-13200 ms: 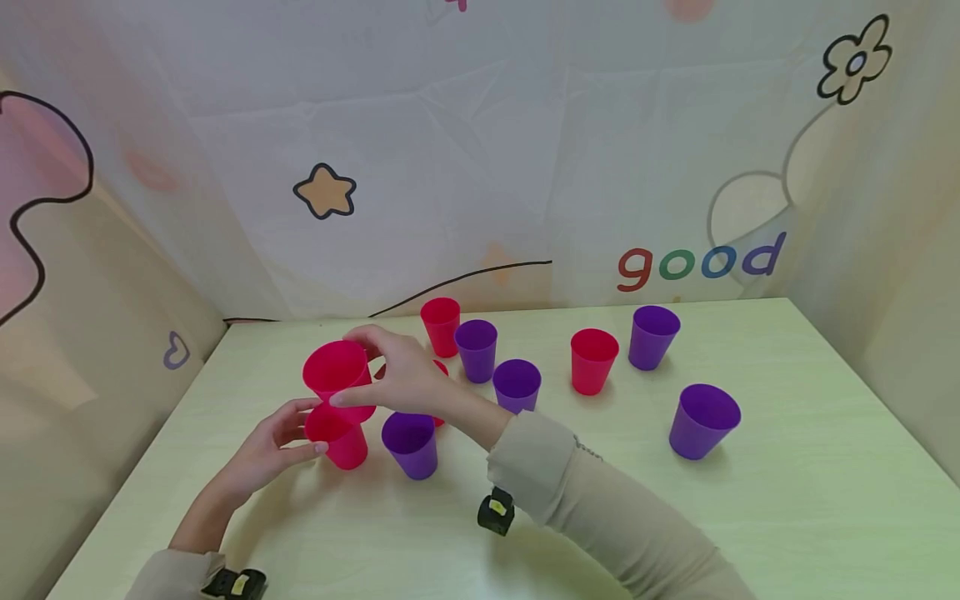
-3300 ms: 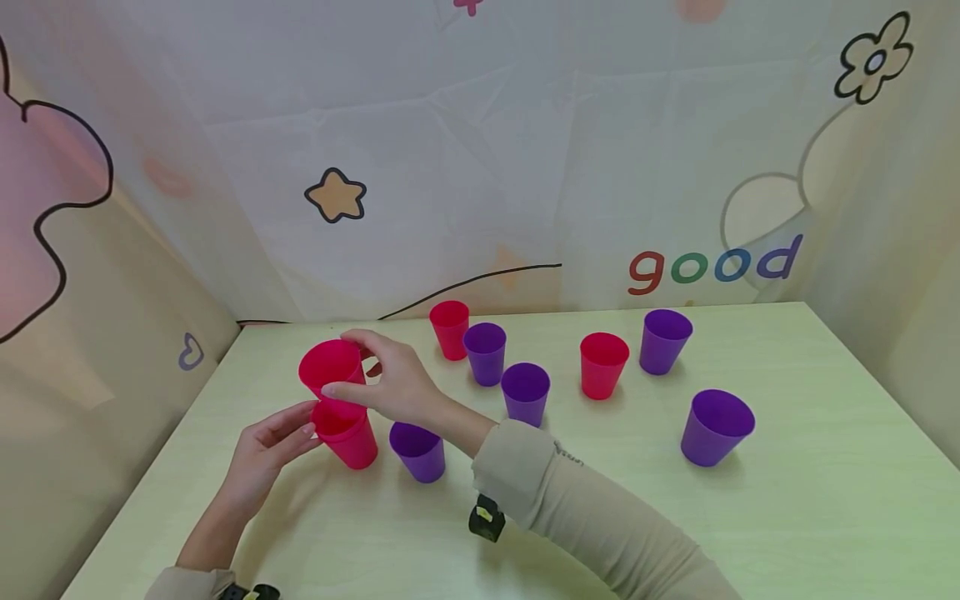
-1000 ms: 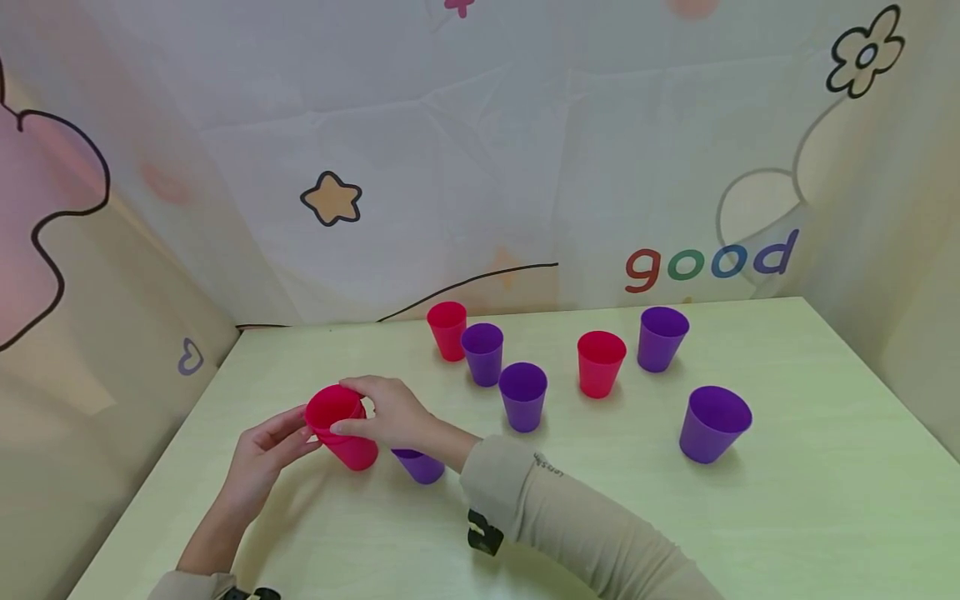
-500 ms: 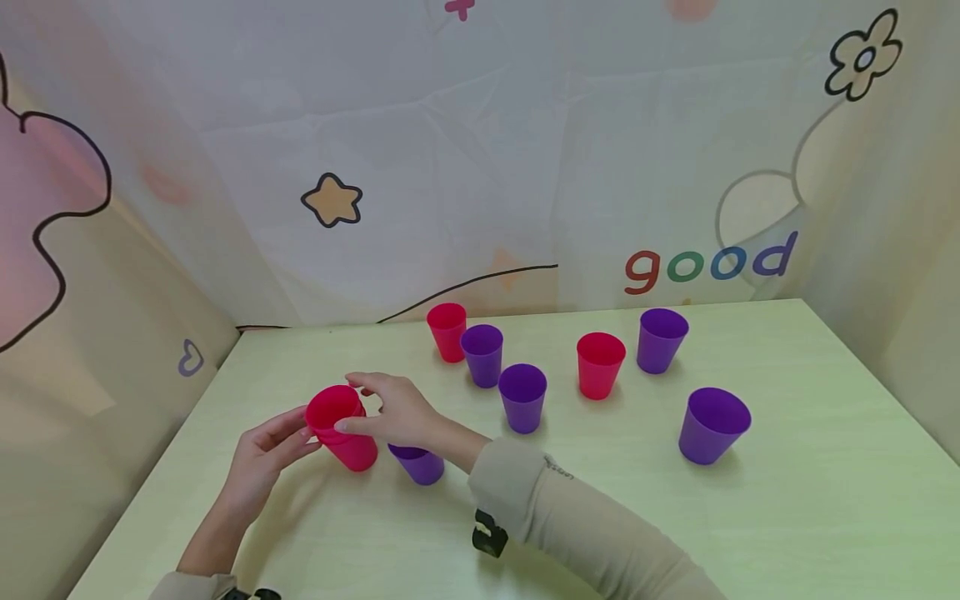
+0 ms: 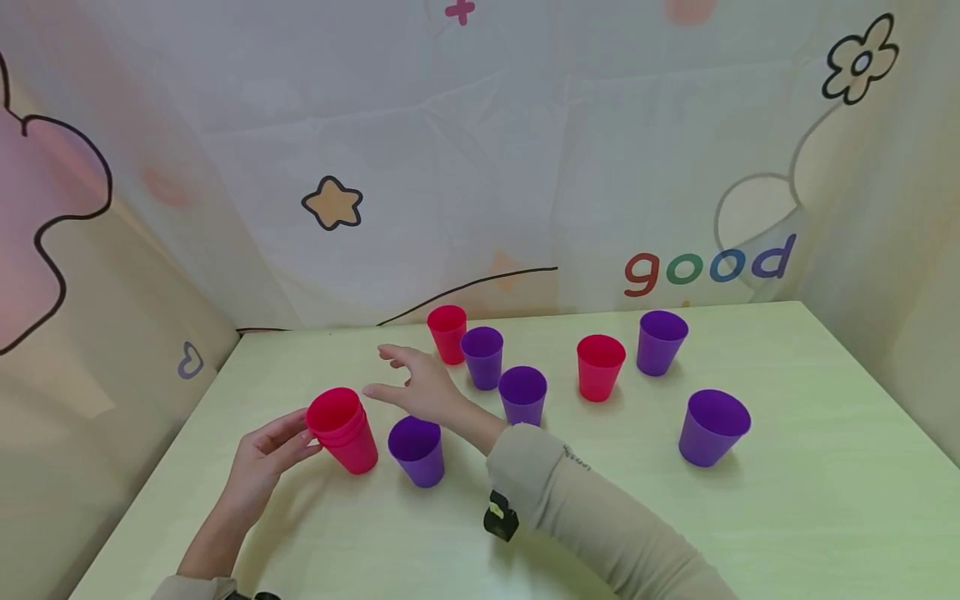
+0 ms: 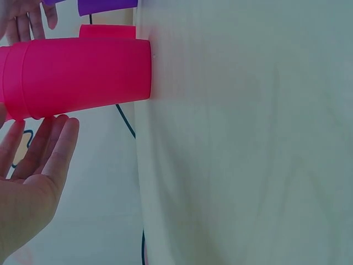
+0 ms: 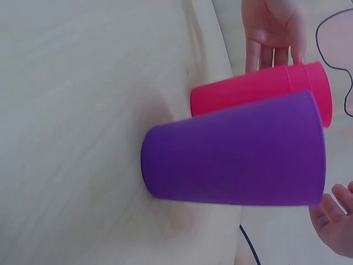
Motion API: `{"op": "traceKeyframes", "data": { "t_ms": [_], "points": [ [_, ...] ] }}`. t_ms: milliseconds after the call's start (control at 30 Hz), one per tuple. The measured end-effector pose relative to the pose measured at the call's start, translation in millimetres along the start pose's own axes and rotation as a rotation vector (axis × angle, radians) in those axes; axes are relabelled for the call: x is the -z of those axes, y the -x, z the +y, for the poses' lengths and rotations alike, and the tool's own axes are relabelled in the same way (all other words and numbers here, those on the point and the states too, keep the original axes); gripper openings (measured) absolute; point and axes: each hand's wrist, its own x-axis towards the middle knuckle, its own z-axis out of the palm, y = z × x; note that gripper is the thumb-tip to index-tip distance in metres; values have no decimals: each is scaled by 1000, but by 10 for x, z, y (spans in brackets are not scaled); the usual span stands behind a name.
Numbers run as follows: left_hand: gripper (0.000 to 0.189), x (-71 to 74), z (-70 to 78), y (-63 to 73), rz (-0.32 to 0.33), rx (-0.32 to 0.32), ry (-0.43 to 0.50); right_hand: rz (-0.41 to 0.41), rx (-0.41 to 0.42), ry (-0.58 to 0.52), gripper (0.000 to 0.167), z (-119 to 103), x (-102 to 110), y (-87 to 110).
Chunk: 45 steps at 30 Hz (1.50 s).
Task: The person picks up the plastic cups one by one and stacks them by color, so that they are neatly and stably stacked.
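Note:
A stack of nested red cups (image 5: 352, 446) stands on the table at the left, tilted-looking in the head view. My left hand (image 5: 258, 462) touches its left side; in the left wrist view the hand (image 6: 33, 193) has nearly straight fingers, with their tips against the stack (image 6: 83, 77). Just right of the stack is a purple cup (image 5: 422, 458), which fills the middle of the right wrist view. Over and behind that cup, my right hand (image 5: 427, 387) hovers with thumb and fingers spread, holding nothing and apart from the stack.
Behind my right hand stand a red cup (image 5: 448, 337) and two purple cups, one purple cup (image 5: 483, 362) farther back, the other purple cup (image 5: 522, 396) partly hidden. Another red cup (image 5: 598, 371) and two purple cups (image 5: 660, 346) stand right. A printed curtain (image 5: 465, 167) backs the table.
My right hand has lowered a red cup into the stack, let go and moved right and away. The left hand has stayed at the stack. A red cup behind it has joined the stack since the first frame.

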Motion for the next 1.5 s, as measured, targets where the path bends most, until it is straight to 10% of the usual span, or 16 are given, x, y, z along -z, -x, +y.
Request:
{"op": "traceKeyframes", "data": {
  "t_ms": [833,1133,1500],
  "points": [
    [33,15,18,11,23,44,-16,319,-172,137,76,379,384,-495],
    [39,35,10,10,18,63,-41,260,-269,442,78,460,444,-608],
    [36,50,4,17,0,39,-27,255,-388,432,75,549,433,-688]
  ]
}}
